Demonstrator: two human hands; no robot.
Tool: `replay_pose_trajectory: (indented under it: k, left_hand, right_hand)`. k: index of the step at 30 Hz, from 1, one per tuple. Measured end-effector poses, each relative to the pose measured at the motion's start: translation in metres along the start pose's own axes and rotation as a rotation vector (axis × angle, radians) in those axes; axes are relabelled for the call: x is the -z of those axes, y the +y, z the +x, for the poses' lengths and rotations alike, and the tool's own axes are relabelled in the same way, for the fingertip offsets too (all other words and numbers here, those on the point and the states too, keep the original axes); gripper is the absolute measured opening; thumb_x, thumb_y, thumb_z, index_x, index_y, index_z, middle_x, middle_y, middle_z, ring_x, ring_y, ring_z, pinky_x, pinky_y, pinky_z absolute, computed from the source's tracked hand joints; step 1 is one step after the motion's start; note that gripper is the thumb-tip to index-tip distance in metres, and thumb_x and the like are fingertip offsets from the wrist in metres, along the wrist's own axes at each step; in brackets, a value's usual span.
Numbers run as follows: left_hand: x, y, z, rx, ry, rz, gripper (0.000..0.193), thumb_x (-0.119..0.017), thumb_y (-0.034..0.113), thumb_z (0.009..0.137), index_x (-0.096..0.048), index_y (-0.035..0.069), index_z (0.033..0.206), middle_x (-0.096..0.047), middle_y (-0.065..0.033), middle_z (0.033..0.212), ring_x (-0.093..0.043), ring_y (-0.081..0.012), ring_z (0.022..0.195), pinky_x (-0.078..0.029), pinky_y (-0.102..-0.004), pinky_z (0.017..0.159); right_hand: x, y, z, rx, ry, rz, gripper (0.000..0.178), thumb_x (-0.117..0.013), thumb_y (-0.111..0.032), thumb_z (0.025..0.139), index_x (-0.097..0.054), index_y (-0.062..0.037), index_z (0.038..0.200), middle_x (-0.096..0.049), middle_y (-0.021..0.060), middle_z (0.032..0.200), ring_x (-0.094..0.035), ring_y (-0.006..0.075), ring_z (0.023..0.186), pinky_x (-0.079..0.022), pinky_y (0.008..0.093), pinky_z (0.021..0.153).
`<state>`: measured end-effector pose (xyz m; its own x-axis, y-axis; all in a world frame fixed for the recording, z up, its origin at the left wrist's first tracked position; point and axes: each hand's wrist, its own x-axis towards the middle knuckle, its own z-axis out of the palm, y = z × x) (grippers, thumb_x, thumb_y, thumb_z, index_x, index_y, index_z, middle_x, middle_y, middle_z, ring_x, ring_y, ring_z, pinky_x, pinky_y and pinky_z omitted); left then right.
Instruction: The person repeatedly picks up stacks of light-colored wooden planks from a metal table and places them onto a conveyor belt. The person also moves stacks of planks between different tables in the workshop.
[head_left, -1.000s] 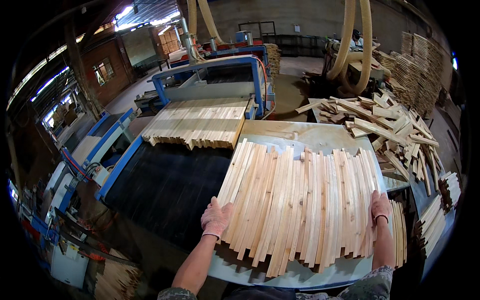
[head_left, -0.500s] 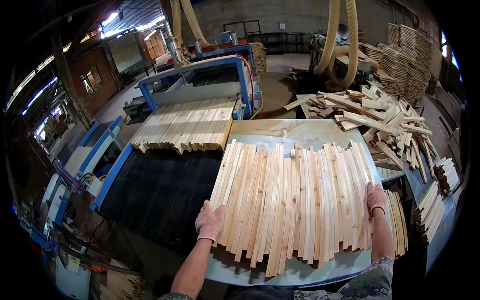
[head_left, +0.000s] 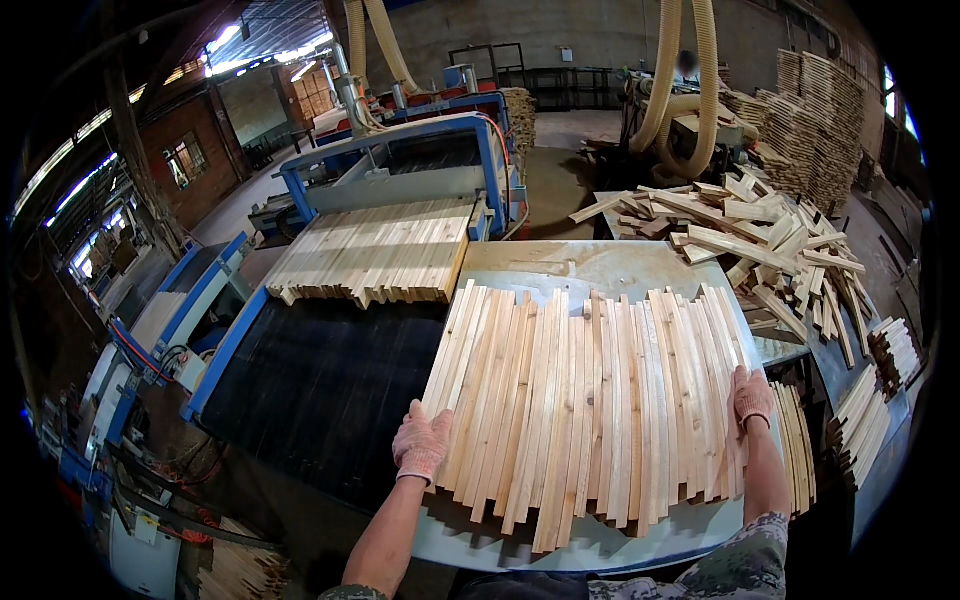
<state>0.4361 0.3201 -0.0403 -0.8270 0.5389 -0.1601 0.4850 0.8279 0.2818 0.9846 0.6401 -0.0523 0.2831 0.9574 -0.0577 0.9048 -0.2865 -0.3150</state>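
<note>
A wide row of narrow wooden strips [head_left: 590, 410] lies side by side on a pale table [head_left: 600, 258], the strips' near ends uneven. My left hand [head_left: 422, 440], in a pinkish knit work glove, grips the row's left edge, thumb toward the wood. At the opposite edge, my right hand [head_left: 752, 396], gloved alike, closes against the outermost strips. The row sits between both hands. Some fingers are hidden along the outer sides of the strips.
Left of the table runs a black conveyor belt [head_left: 320, 385] into a blue-framed machine [head_left: 395, 150], with another row of strips [head_left: 370, 250] on it. A loose heap of wood pieces [head_left: 750, 230] lies to the right. Stacked boards [head_left: 815, 125] and ribbed hoses [head_left: 660, 90] stand behind.
</note>
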Motion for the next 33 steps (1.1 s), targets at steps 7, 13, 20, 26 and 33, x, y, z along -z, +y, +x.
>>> replay_pose_trajectory:
  k: [7, 13, 20, 26, 33]
  left_hand:
    - [0.002, 0.004, -0.002, 0.006, -0.006, -0.004, 0.09, -0.054, 0.07, 0.099, -0.038, 0.009, 0.163, -0.058, -0.0196, 0.152, -0.065, -0.0366, 0.13, -0.056, -0.0506, 0.102]
    - [-0.003, -0.002, 0.001, -0.023, 0.04, 0.006, 0.089, -0.055, 0.07, 0.099, -0.04, 0.008, 0.16, -0.06, -0.0196, 0.148, -0.067, -0.0371, 0.126, -0.058, -0.051, 0.098]
    - [-0.002, 0.0, 0.001, -0.013, 0.02, -0.003, 0.09, -0.055, 0.07, 0.099, -0.039, 0.007, 0.161, -0.061, -0.0202, 0.147, -0.067, -0.0376, 0.126, -0.058, -0.0513, 0.099]
    - [-0.003, -0.001, 0.001, -0.027, 0.04, -0.003, 0.09, -0.055, 0.07, 0.099, -0.04, 0.007, 0.161, -0.062, -0.0206, 0.145, -0.068, -0.0383, 0.124, -0.058, -0.0518, 0.098]
    - [-0.002, -0.003, 0.001, -0.025, 0.044, 0.0, 0.089, -0.055, 0.069, 0.099, -0.04, 0.007, 0.16, -0.062, -0.0209, 0.145, -0.068, -0.0387, 0.123, -0.058, -0.0522, 0.097]
  right_hand:
    - [-0.017, 0.015, 0.011, 0.043, 0.12, 0.015, 0.069, -0.044, -0.06, 0.108, -0.066, 0.0033, 0.124, -0.071, 0.0341, 0.119, -0.068, 0.0493, 0.115, -0.053, 0.0557, 0.099]
    - [-0.018, 0.011, 0.008, 0.058, 0.138, 0.011, 0.069, -0.044, -0.06, 0.108, -0.066, 0.0038, 0.123, -0.071, 0.0343, 0.119, -0.068, 0.0492, 0.115, -0.053, 0.0553, 0.099]
    - [-0.012, 0.008, 0.004, 0.055, 0.118, 0.005, 0.07, -0.043, -0.059, 0.108, -0.066, 0.0049, 0.125, -0.071, 0.0347, 0.12, -0.068, 0.0492, 0.116, -0.052, 0.0547, 0.1]
    - [-0.021, 0.017, 0.013, 0.066, 0.147, 0.007, 0.07, -0.043, -0.059, 0.109, -0.066, 0.0045, 0.123, -0.071, 0.0341, 0.119, -0.068, 0.0491, 0.115, -0.053, 0.0545, 0.099]
    - [-0.022, 0.012, 0.011, 0.056, 0.139, -0.011, 0.069, -0.043, -0.061, 0.108, -0.067, 0.0032, 0.121, -0.072, 0.0335, 0.118, -0.069, 0.0487, 0.113, -0.054, 0.0553, 0.098]
